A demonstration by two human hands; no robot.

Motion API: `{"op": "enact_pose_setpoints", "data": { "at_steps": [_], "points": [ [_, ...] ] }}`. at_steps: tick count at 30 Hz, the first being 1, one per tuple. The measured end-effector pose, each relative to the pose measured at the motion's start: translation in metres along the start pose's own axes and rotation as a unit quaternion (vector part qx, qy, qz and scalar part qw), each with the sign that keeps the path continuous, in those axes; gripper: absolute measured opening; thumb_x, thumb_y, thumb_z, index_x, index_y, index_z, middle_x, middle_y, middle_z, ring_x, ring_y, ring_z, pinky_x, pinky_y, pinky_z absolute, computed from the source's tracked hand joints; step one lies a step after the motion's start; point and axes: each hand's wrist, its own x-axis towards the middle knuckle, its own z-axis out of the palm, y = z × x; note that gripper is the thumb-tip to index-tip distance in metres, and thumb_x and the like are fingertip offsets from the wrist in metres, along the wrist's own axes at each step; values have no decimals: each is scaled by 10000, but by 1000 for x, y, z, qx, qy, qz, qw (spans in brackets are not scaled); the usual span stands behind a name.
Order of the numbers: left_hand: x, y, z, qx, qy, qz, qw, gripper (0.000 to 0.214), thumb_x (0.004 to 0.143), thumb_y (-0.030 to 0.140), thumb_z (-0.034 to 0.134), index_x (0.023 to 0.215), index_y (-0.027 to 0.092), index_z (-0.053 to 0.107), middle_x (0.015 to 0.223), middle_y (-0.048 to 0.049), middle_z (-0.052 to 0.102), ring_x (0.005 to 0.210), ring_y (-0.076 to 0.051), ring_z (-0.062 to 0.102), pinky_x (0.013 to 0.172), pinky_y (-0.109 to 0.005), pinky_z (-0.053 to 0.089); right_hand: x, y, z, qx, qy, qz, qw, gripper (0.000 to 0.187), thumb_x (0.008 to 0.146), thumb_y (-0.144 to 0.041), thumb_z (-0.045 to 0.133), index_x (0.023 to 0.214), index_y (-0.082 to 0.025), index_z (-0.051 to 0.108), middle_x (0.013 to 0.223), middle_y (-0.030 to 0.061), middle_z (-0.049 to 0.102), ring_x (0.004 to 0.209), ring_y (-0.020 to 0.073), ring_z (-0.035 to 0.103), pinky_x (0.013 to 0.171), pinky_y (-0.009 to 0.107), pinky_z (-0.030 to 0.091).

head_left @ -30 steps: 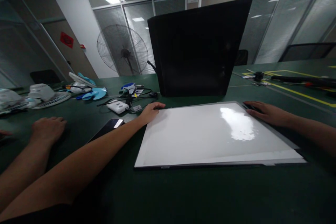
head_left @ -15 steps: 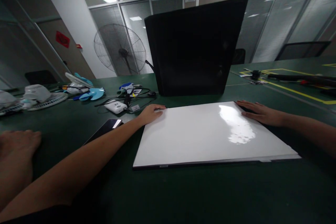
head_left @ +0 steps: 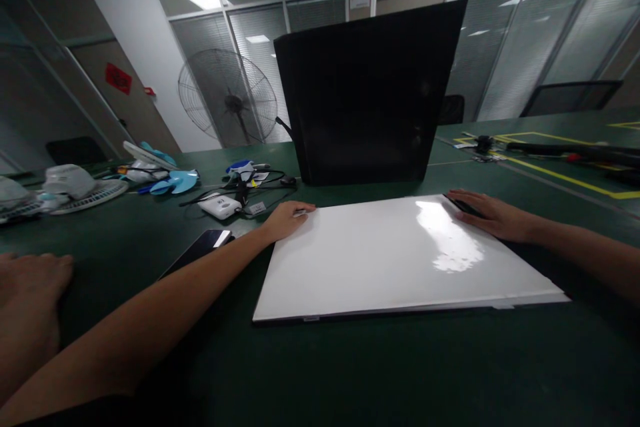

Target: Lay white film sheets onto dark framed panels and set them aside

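A glossy white panel [head_left: 350, 260] with a thin dark edge lies flat on the green table in front of me. My left hand [head_left: 291, 220] is closed on its far left corner, fingers bent over the edge. At the far right corner, my right hand [head_left: 493, 215] grips the side edge, with the fingers beyond the thumb and a dark strip of the rim between them. Light glares off the panel's right half. Behind the panel, a large black screen-like board [head_left: 367, 97] stands upright, leaning slightly.
Left of my forearm lies a phone [head_left: 197, 250]. Beyond it are a white device [head_left: 219, 205] with cables, a blue fan blade [head_left: 175, 182] and white fan parts [head_left: 70, 183]. A bare limb [head_left: 33, 293], hand or foot, enters at left. Black cables [head_left: 565, 148] lie right.
Both hands stay at the panel's far corners. The right hand's fingers and thumb have shifted slightly, showing more dark rim between them. The view has moved a little.
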Motion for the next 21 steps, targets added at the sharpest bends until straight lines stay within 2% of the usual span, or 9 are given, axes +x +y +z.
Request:
{"op": "enact_pose_setpoints", "data": {
  "at_steps": [2, 5, 7, 9, 11, 12, 14, 17, 21],
  "points": [
    [-1, 3, 0, 17, 2, 3, 1000, 446, 856, 246, 538, 1235, 180, 763, 1366, -46, 720, 1287, -236, 663, 1179, -358, 451, -2, -18, -7, -12, 26, -30, 999, 822, 954, -730, 328, 1585, -211, 423, 1653, 123, 306, 1559, 320, 253, 1304, 580, 156],
    [-3, 6, 0, 32, 5, 7, 999, 440, 860, 221, 529, 1228, 187, 766, 1360, -37, 724, 1276, -238, 669, 1172, -350, 459, -14, -66, -22, -28, 25, -110, 993, 688, 989, -648, 431, 1601, -337, 394, 1669, 39, 291, 1575, 290, 220, 1311, 601, 75],
    [-4, 7, 1, 36, 6, 10, 999, 434, 870, 215, 523, 1228, 187, 766, 1359, -38, 725, 1268, -241, 672, 1161, -348, 469, -27, -108, -30, -27, 3, -196, 980, 718, 973, -609, 533, 1627, -398, 323, 1674, 22, 278, 1567, 297, 245, 1291, 640, 145],
    [-5, 7, 1, 50, 14, 13, 999, 426, 875, 212, 530, 1232, 193, 762, 1357, -40, 725, 1274, -249, 666, 1163, -362, 468, -43, -149, -34, -14, -29, -282, 959, 876, 905, -631, 642, 1654, -394, 254, 1678, 53, 259, 1554, 343, 260, 1243, 671, 265],
    [-5, 7, 1, 79, 36, 12, 996, 415, 874, 211, 549, 1230, 195, 761, 1340, -52, 732, 1275, -268, 658, 1170, -394, 460, -56, -182, -34, -8, -69, -336, 939, 967, 877, -658, 670, 1672, -376, 198, 1677, 69, 248, 1546, 356, 272, 1200, 646, 372],
    [-5, 7, 1, 96, 50, 8, 994, 407, 873, 212, 558, 1224, 193, 763, 1324, -61, 738, 1269, -281, 657, 1170, -413, 458, -61, -193, -32, -9, -82, -349, 933, 954, 896, -653, 650, 1676, -372, 179, 1676, 67, 247, 1543, 344, 284, 1190, 622, 406],
    [-5, 7, 1, 121, 71, 0, 990, 390, 872, 217, 571, 1205, 184, 771, 1282, -80, 750, 1243, -305, 662, 1161, -443, 460, -65, -203, -26, -10, -80, -349, 934, 874, 952, -605, 601, 1677, -370, 173, 1673, 56, 252, 1540, 309, 306, 1198, 582, 420],
    [-4, 5, 1, 128, 70, -6, 989, 371, 859, 217, 581, 1167, 176, 783, 1223, -91, 764, 1192, -312, 679, 1149, -452, 466, -64, -202, -17, 4, -23, -342, 940, 804, 964, -534, 619, 1660, -352, 262, 1656, 55, 302, 1530, 277, 337, 1231, 543, 392],
    [-2, 2, 2, 124, 66, 3, 990, 372, 851, 225, 585, 1162, 174, 783, 1201, -92, 766, 1169, -301, 687, 1143, -438, 468, -61, -201, -17, -41, 84, -400, 912, 671, 955, -479, 649, 1573, -300, 456, 1587, 64, 434, 1473, 248, 433, 1232, 509, 396]
  ]
}}
